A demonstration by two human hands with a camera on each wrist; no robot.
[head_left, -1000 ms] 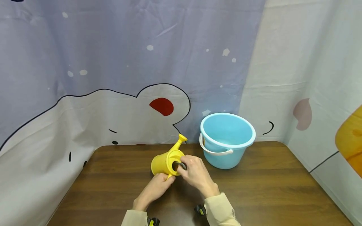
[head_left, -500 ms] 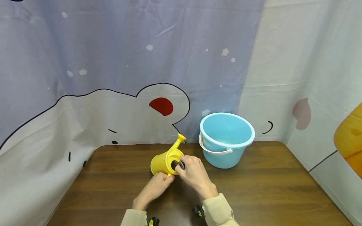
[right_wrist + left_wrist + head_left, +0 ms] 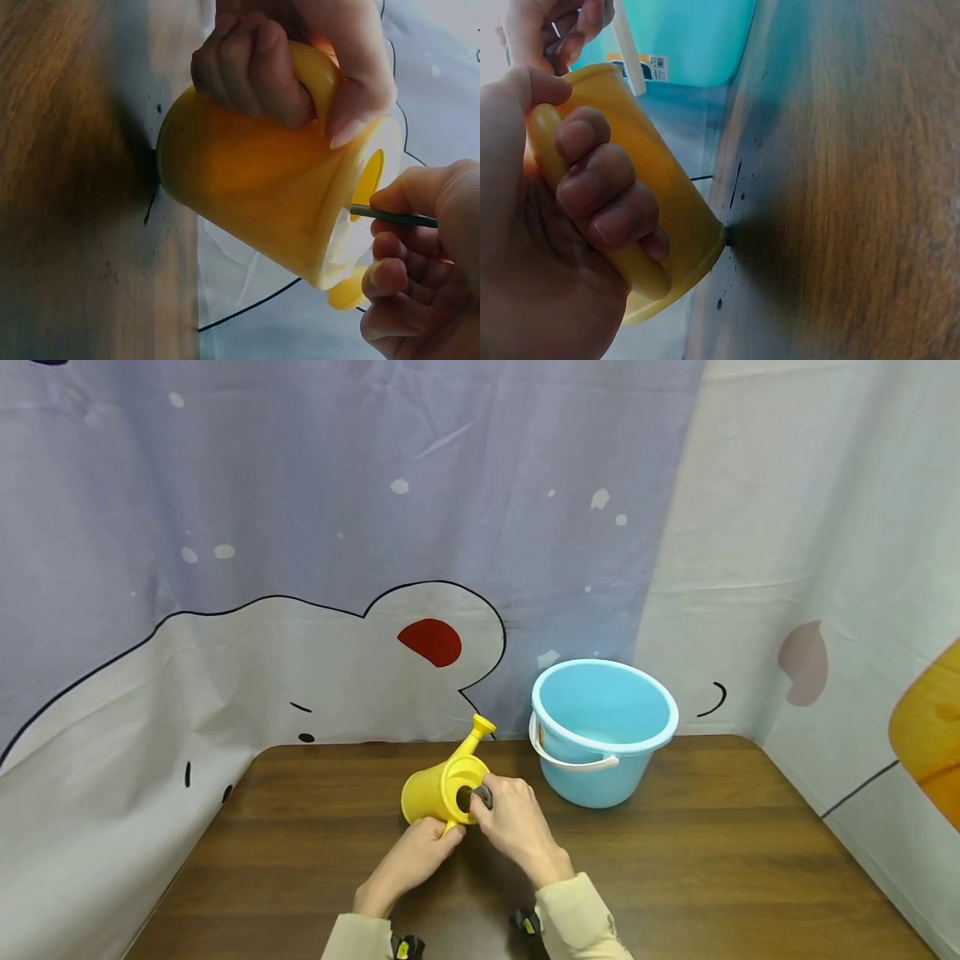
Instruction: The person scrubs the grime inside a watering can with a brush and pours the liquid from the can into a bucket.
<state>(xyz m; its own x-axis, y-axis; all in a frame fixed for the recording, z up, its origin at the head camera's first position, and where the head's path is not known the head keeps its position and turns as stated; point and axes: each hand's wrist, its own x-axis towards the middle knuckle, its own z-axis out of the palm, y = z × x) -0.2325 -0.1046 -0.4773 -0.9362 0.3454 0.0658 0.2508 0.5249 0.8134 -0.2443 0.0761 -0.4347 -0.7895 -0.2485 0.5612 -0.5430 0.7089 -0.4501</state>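
Observation:
A yellow watering can [image 3: 426, 793] is tilted, its open top turned toward my right hand and its spout pointing up and away. My left hand [image 3: 414, 858] grips its handle [image 3: 646, 279], fingers curled round it. The can's base edge is at or just above the table; I cannot tell if it touches. My right hand [image 3: 517, 827] pinches a thin dark green rod [image 3: 401, 218] between thumb and fingers. This rod, which shows a dark looped end in the head view, reaches through the can's round opening [image 3: 367, 180]. Its far end is hidden inside the can.
A light blue bucket [image 3: 592, 777] with a white handle [image 3: 573, 767] stands behind and right of my hands. The brown wooden table [image 3: 285, 843] meets a printed curtain [image 3: 315, 543] at the back. Small dark specks [image 3: 742, 196] lie near the can's base.
The dark end of the rod has shifted and turned slightly at the can's opening, with small movements of my right hand. The left hand and the can stay nearly still.

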